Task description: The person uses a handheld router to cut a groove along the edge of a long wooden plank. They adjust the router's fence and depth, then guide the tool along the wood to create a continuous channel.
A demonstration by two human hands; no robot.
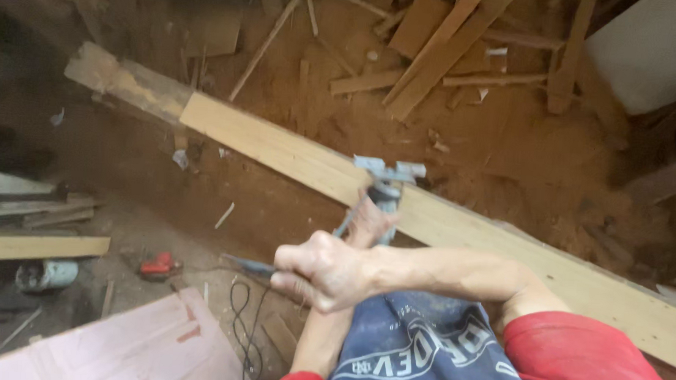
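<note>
I saw my right hand [327,271] closed round the clamp's handle [247,266], my left hand [371,223] gripping the clamp [388,177] on the long plank [294,154] (mid-scene, running diagonally). Tightening seemed underway; whether the clamp was seated, I couldn't tell.

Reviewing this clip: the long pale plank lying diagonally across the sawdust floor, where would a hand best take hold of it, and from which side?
Probably along the near long edge of the pale plank, in the bare stretch left of the grey clamp. The plank lies flat and its far side borders scrap wood, so coming from the near side, grip wrapped over the edge, looks clearest. Both hands are occupied at the clamp's handle.
</note>
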